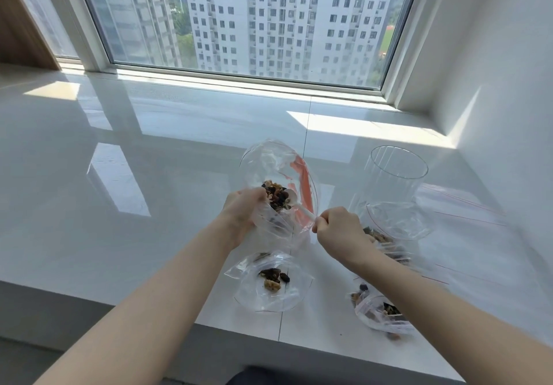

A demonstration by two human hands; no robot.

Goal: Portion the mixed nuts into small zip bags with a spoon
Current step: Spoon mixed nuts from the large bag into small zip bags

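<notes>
a raised zip bag [278, 187] sat at frame centre, the left hand [244, 211] at its left edge, the spoon [299, 206] inside it, the right hand [338, 229] just right. below it a second bag [269, 283] lay on the sill [149, 160]. a clear jar [395, 181] stood right of centre; another filled bag [380, 313] lay at lower right.

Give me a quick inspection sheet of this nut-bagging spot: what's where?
Surface: glossy white sill, sunlit patches.
Job's things: big nut bag held up; white spoon inside it; small zip bag with nuts near the front edge; more filled bags at right.
Clutter: empty clear jar; flat spare bags.
Hands: left hand grips the big bag; right hand pinches the spoon handle.
Cables: nothing seen.
Surroundings: window, tower blocks outside.
</notes>
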